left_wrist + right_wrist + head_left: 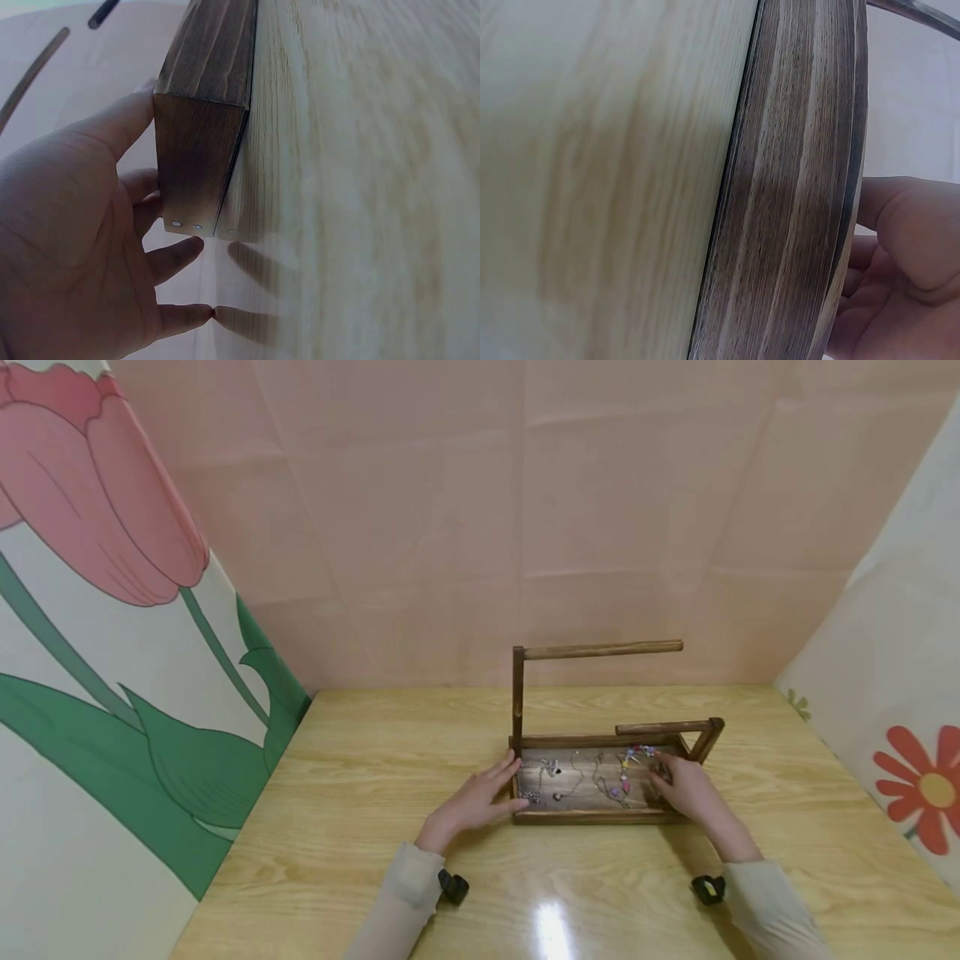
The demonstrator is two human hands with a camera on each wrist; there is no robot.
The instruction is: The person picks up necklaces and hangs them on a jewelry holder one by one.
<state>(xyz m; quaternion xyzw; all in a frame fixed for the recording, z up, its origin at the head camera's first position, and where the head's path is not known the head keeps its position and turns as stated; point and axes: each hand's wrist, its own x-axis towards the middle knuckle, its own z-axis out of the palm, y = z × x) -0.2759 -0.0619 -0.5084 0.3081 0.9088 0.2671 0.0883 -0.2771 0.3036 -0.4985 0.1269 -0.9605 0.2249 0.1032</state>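
Right now, the bench [375, 777] is the biggest thing you work on, pale yellow wood with a shiny spot near you. On it sits your wooden tray [592, 817], dark brown and low. Its long side runs left to right in front of you. A tall bar [603, 650] stands up from its left end, and a lower bar [663, 727] reaches in from its right end.

Your left hand [474, 799] has its fingers spread apart and touches the tray's left end. Your right hand [692, 787] reaches over the near right side, with its fingers bent down inside. Its fingertips are hidden, so you cannot tell if they pinch anything.

The bead string [626, 766] lies in the right half of the tray, just left of your right fingers, so your right hand is much nearer to it. It curves from the far side down toward you. Its beads look bright: yellow, pink, purple, blue and red. A thin chain [577, 783] lies near the middle. Silver chains [551, 767] lie bunched at the left end, near your left hand.
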